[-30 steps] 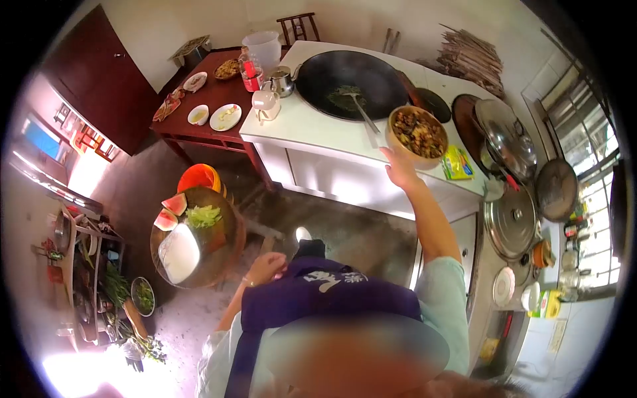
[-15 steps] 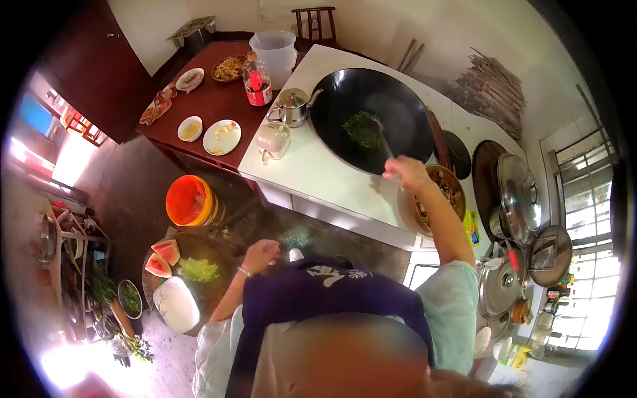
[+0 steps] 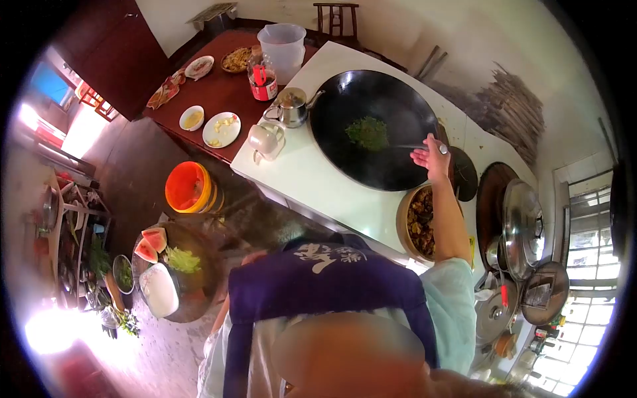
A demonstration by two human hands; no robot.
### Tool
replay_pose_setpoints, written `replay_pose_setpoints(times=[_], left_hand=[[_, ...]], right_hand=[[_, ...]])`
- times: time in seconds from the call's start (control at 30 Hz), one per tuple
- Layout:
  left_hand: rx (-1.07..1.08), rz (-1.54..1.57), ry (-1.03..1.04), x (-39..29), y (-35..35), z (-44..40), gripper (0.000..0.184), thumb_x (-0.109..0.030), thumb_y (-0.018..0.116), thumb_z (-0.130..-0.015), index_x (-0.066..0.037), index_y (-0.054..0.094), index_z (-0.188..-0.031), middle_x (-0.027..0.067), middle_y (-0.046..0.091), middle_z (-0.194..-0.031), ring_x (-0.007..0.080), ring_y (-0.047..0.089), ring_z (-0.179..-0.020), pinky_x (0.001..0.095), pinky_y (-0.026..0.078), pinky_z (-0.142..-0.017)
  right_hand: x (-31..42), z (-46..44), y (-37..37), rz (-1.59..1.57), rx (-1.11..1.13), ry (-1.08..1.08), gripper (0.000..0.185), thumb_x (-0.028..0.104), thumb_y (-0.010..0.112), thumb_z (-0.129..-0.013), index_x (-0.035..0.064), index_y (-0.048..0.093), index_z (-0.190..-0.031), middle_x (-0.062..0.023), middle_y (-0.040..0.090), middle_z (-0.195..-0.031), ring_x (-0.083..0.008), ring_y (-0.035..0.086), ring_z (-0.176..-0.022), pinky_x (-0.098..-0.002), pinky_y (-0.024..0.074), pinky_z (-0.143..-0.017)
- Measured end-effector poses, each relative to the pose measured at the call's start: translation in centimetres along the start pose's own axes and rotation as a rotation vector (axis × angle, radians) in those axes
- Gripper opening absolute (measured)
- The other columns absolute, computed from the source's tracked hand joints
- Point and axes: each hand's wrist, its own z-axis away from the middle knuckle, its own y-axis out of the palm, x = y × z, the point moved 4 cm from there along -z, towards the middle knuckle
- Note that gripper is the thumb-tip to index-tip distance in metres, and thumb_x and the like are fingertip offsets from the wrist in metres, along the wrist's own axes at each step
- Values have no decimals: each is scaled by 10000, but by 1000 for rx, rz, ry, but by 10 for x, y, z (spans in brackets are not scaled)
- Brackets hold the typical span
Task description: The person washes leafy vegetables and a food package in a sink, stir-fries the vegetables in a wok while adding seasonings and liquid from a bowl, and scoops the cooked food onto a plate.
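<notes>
My right hand [image 3: 432, 158] is closed round the handle of a metal spatula [image 3: 406, 146] at the right side of the large black wok [image 3: 345, 154]. The spatula reaches into the wok towards a heap of chopped greens [image 3: 368, 133]. Below my right forearm, a round bowl [image 3: 403, 225] of dark cooked food stands on the white counter [image 3: 302, 161], partly hidden by the arm. My left hand [image 3: 254, 257] is at the left edge of my apron, mostly hidden, so its fingers cannot be made out.
A metal pot [image 3: 292, 114] and a pale mug [image 3: 265, 140] stand left of the wok. The red table [image 3: 162, 119] bears plates and a bottle [image 3: 263, 83]. An orange bucket [image 3: 188, 188] and a round board [image 3: 199, 298] with watermelon are lower left. Lids [image 3: 521, 225] lean at right.
My right hand has moved from the counter's front edge to the wok's right side with the spatula. The spatula now points left into the greens. My left hand has drawn back behind the apron.
</notes>
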Motion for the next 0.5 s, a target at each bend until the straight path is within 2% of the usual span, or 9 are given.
replay_pose_setpoints(times=[0.07,0.17,0.27,0.33,0.4,0.47,0.5], left_hand=[[-8,-10,5,-3,4,-4,319,-284,640,-826,-37,644,-1028,119,671,-909,165,643,-829,309,502,-737],[-14,-23,12,-3,10,-7,317,-284,640,-827,-38,645,-1027,121,671,-915,168,642,-842,312,500,-744],[-13,-30,22,-4,14,-12,316,-284,639,-828,-38,646,-1026,123,671,-922,171,641,-856,314,498,-750],[-17,-30,26,-3,17,-15,314,-284,638,-829,-38,647,-1025,125,671,-926,173,641,-865,315,497,-755],[-25,-26,34,-4,18,-16,313,-283,637,-830,-38,648,-1024,126,671,-931,175,641,-874,317,496,-759],[-27,-27,33,0,19,-13,312,-283,637,-831,-38,648,-1024,127,671,-935,177,640,-883,318,495,-763],[-27,-21,32,2,21,-11,312,-283,637,-832,-38,649,-1023,128,671,-937,178,640,-887,319,494,-765]], right_hand=[[5,-9,3,-55,11,-34,415,365,619,-854,-16,536,-994,-207,634,-773,-270,669,-633,-324,557,-522],[33,-13,-2,-9,22,-130,411,354,611,-860,-15,535,-1026,-206,636,-781,-273,671,-647,-331,563,-538],[13,-20,0,-95,15,-130,407,344,604,-865,-9,536,-1056,-202,640,-800,-268,673,-660,-335,571,-551],[-21,-27,0,75,43,-16,458,331,613,-858,-27,517,-1128,-207,644,-869,-268,679,-722,-334,577,-553],[-5,-20,-7,135,63,-26,511,410,631,-831,17,527,-1141,-185,631,-823,-277,668,-685,-324,550,-573],[43,-1,-18,247,107,-113,512,443,622,-826,4,551,-1080,-195,629,-796,-271,667,-654,-303,543,-551],[63,10,-23,337,84,-90,522,471,610,-825,-7,559,-1028,-203,627,-786,-260,668,-649,-297,543,-562]])
